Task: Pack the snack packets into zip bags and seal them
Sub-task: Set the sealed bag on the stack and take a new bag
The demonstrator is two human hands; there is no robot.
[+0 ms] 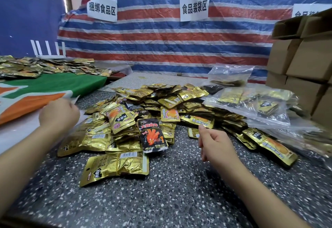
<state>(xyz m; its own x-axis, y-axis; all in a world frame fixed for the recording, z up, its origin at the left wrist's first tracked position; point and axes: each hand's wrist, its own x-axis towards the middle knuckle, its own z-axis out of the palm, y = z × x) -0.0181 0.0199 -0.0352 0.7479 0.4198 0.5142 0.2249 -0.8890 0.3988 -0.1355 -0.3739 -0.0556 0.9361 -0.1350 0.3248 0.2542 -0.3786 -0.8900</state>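
A heap of gold snack packets (161, 105) covers the middle of the speckled table (170, 191). One black and red packet (153, 137) lies on top near the front, and a large gold packet (115, 167) lies nearest me. My left hand (58, 114) is curled at the heap's left edge and pinches the rim of a clear zip bag (79, 125), which is blurred and drapes over some packets. My right hand (214, 144) hovers just right of the black packet with loosely curled fingers, thumb up, holding nothing. Filled clear zip bags (251, 105) lie to the right.
Stacked cardboard boxes (305, 62) stand at the right edge. A green and orange cloth (45, 91) covers the table to the left, with more gold packets (36, 67) behind it. A striped tarp with paper signs (194, 8) forms the back wall.
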